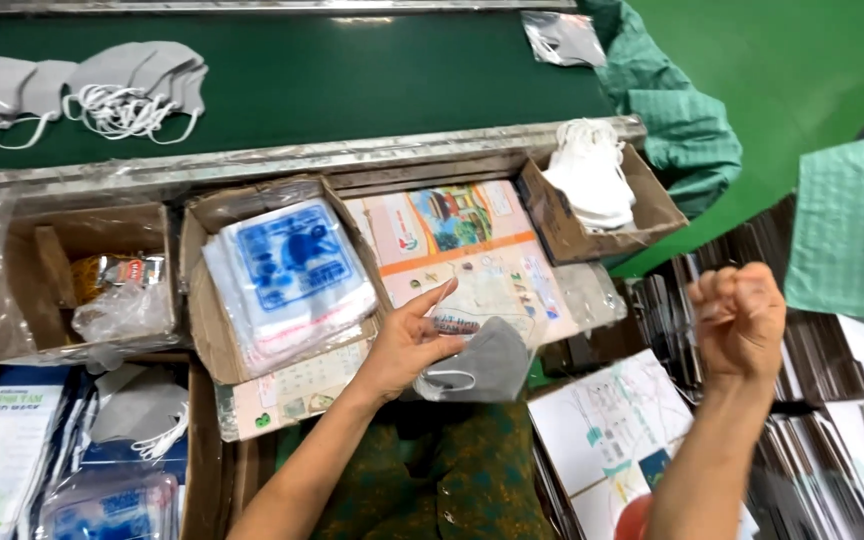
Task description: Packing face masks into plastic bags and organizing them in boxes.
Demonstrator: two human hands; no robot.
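My left hand (407, 342) holds a clear plastic bag (487, 310) with a grey face mask (487, 365) partly inside it, fingers spread along the bag's left edge. The bag rests on a colourful printed board (462, 240). My right hand (739, 318) is raised to the right, closed into a fist; whether it pinches anything I cannot tell. A cardboard box with a stack of blue-printed clear bags (287, 270) sits just left of my left hand.
Grey masks (82, 90) lie on the green conveyor belt (352, 70) at the back. A cardboard box of white masks (592, 185) stands at the right. Another box (82, 280) with crumpled plastic is at the left. Printed sheets (617, 430) and dark stacks lie at the right.
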